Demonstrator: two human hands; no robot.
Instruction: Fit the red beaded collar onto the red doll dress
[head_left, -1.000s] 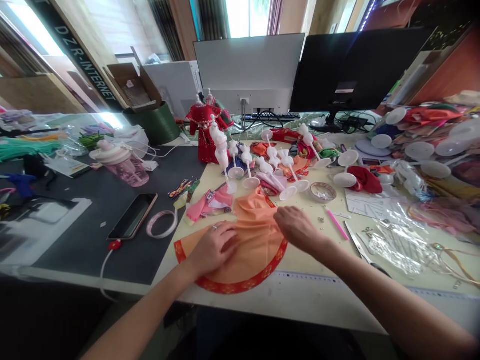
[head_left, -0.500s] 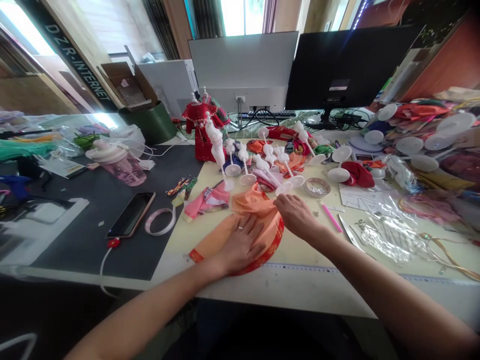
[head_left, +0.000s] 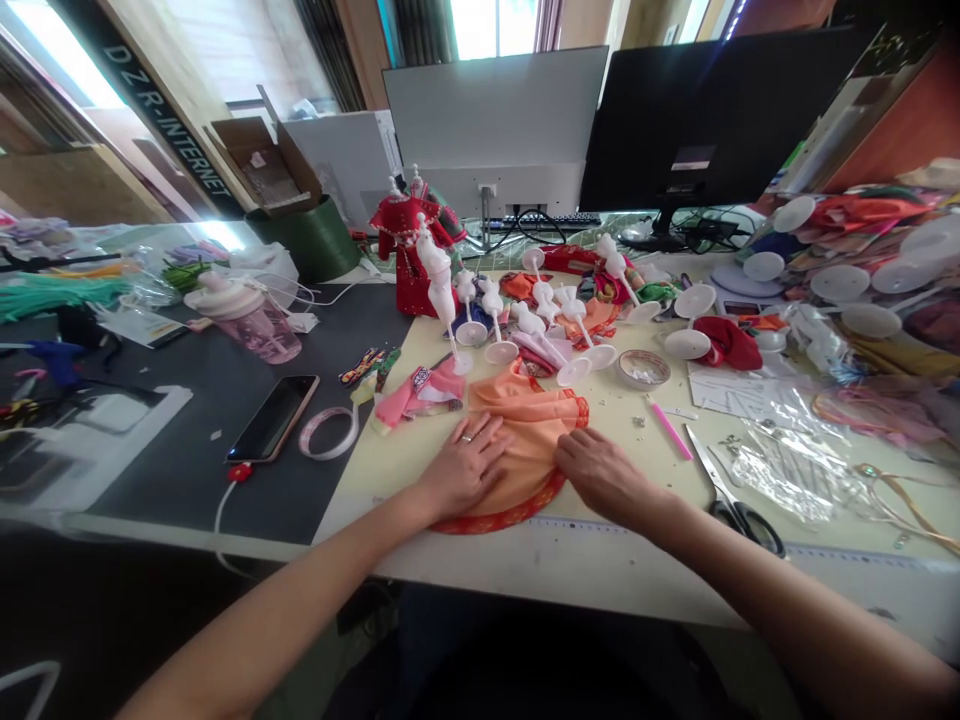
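Note:
A piece of orange cloth with a patterned red trim lies on the cream mat, curved along its lower edge and loosely gathered at the top. My left hand rests flat on its left part, fingers stretched out, a ring on one of them. At the cloth's right edge, my right hand is closed, its curled fingertips on the trim; the exact grip is partly hidden. Just behind the cloth lie a pink folded cloth and several small white mannequins, one standing mannequin among them.
Scissors, a pink pen and a round dish lie to the right. On the left are a phone, a tape roll and a pink cup. Two monitors stand behind a red doll dress.
My right hand has moved from the cloth's top down to its right edge. The cloth's left side now lies drawn in under my left hand, and its upper right trim is spread out.

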